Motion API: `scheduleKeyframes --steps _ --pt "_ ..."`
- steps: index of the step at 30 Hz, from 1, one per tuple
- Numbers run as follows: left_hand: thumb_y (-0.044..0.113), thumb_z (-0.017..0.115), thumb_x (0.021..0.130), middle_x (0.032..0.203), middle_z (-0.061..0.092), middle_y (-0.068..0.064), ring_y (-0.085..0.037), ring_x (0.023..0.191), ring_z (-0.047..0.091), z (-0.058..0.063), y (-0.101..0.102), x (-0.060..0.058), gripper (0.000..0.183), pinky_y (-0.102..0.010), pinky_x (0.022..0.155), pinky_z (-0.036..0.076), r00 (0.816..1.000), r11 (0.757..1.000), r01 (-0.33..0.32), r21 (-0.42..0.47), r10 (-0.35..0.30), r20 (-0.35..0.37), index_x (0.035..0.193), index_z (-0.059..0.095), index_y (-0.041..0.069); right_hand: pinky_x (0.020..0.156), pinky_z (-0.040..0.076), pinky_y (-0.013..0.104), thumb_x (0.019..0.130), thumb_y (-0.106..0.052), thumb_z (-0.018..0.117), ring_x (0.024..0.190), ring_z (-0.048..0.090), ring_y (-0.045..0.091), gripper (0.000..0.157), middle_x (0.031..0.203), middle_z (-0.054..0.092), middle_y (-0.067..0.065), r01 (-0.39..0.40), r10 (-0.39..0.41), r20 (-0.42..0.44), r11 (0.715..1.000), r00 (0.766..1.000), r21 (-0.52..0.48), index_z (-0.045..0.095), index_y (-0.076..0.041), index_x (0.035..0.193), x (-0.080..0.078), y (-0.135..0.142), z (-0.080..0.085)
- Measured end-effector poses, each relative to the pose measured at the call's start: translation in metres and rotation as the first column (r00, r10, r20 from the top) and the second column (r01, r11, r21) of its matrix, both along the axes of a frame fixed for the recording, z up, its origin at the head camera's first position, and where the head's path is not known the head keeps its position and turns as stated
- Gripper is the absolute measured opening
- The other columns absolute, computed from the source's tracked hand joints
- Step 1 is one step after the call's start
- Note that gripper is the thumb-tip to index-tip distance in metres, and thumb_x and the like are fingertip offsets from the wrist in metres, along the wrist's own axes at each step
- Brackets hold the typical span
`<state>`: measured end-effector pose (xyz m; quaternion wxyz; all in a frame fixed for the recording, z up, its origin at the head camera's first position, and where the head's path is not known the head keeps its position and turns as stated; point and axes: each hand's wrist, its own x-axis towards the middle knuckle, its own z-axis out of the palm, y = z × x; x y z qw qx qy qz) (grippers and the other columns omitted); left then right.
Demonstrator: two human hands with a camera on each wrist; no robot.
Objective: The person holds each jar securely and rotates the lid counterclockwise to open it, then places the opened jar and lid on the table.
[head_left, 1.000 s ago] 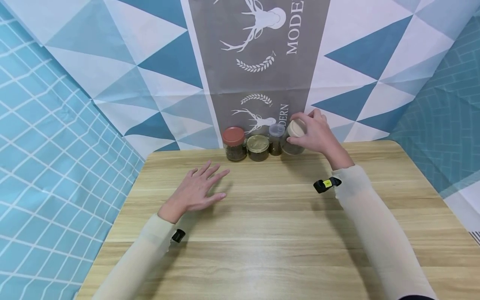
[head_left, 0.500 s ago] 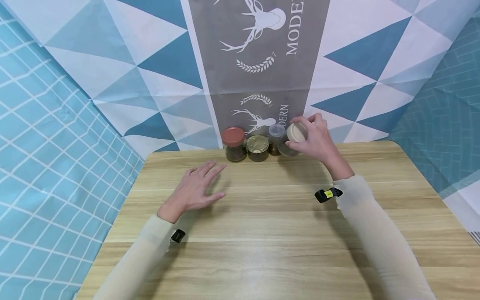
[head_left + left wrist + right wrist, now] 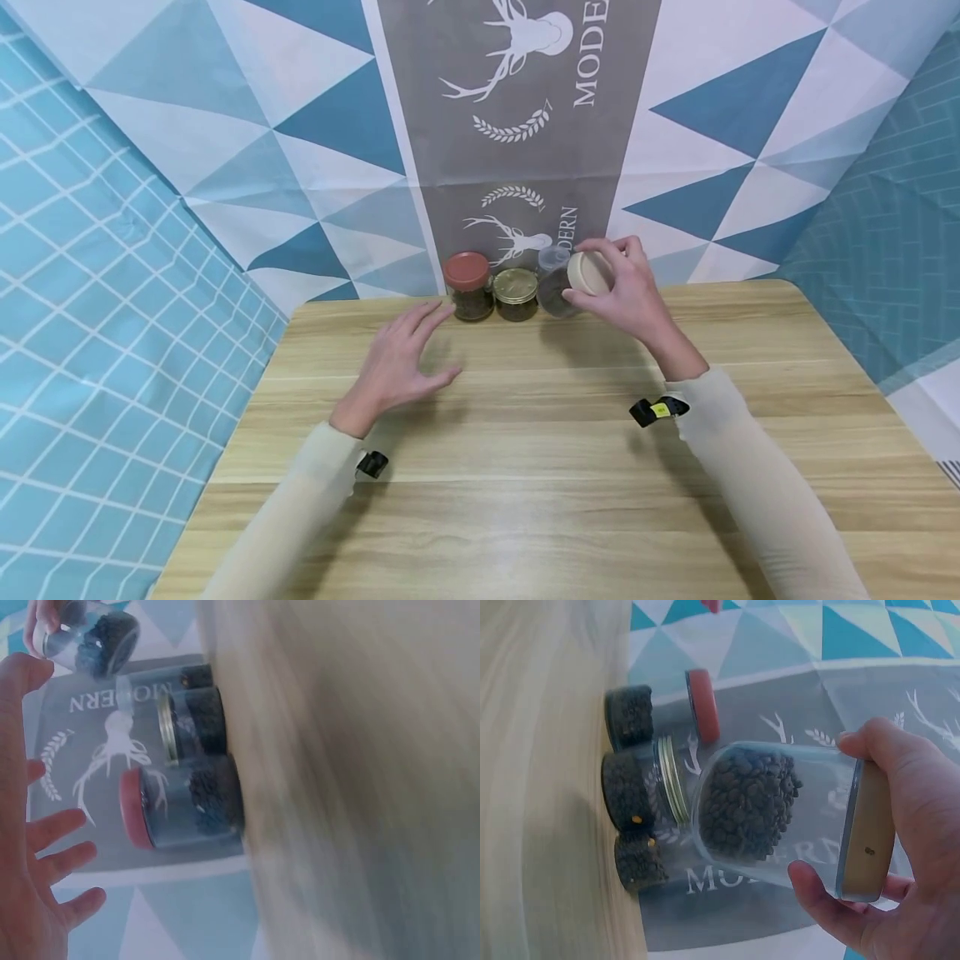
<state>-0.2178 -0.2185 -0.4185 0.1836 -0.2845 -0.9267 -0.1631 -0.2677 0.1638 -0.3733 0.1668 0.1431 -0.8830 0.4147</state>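
Observation:
My right hand (image 3: pixel 630 293) grips a clear jar (image 3: pixel 754 806) by its beige lid (image 3: pixel 589 273), thumb on one side and fingers on the other. Dark bean-like pieces fill about half of that jar, which is tilted and raised off the table in the wrist views. My left hand (image 3: pixel 397 358) hovers over the table's left part with spread fingers, holding nothing. Beyond it stand a red-lidded jar (image 3: pixel 469 292) and a gold-lidded jar (image 3: pixel 516 295), both with dark contents. A narrower jar with a pale translucent lid (image 3: pixel 553 257) is partly hidden behind the held jar.
The wood-grain table (image 3: pixel 487 467) extends in front of the jars. A patterned backdrop (image 3: pixel 517 158) rises right behind them, and a blue grid-patterned cloth (image 3: pixel 112 333) borders the left side.
My right hand has lifted the beige-lidded jar, tilting it and bringing it left, in front of the narrow jar. My left hand has shifted slightly right and its fingers have curved a little.

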Motion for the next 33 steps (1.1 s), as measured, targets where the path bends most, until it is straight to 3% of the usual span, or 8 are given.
scheduleKeyframes --steps 7,14,24,33 --pt "0.05 0.086 0.086 0.172 0.054 -0.021 -0.044 0.157 0.055 0.007 0.024 -0.005 0.099 -0.069 0.126 0.048 0.997 0.992 0.079 0.103 -0.077 -0.021 0.17 0.048 0.014 0.099 0.055 0.064 0.086 -0.025 0.095 0.122 0.053 0.044 0.065 0.133 0.047 0.026 -0.024 0.023 -0.012 1.0 1.0 -0.015 0.068 -0.02 0.145 0.009 -0.007 -0.004" --pt "0.043 0.092 0.084 0.174 0.049 -0.025 -0.046 0.159 0.051 0.011 0.044 -0.008 0.105 -0.067 0.13 0.046 0.99 0.969 0.125 0.213 -0.134 0.031 0.172 0.045 0.011 0.097 0.056 0.063 0.087 -0.026 0.095 0.121 0.054 0.043 0.065 0.134 0.046 0.024 -0.039 0.039 0.005 0.998 0.999 -0.04 0.068 -0.022 0.146 0.02 -0.013 -0.005" --pt "0.042 0.098 0.081 0.174 0.051 -0.017 -0.038 0.159 0.052 0.016 0.075 -0.008 0.111 -0.057 0.131 0.049 0.976 0.956 0.214 0.201 -0.217 -0.003 0.172 0.043 0.01 0.099 0.058 0.061 0.086 -0.023 0.097 0.119 0.058 0.04 0.066 0.136 0.049 0.024 -0.114 0.113 -0.027 0.992 0.993 -0.049 0.069 -0.021 0.145 0.037 -0.028 -0.006" --pt "0.041 0.1 0.079 0.173 0.052 -0.019 -0.04 0.158 0.053 0.013 0.093 -0.009 0.12 -0.059 0.13 0.049 0.976 0.957 0.198 0.211 -0.212 0.046 0.174 0.036 0.007 0.099 0.056 0.057 0.084 -0.023 0.098 0.121 0.057 0.038 0.067 0.137 0.05 0.024 -0.157 0.157 -0.013 0.986 0.988 -0.057 0.07 -0.02 0.145 0.051 -0.036 -0.005"
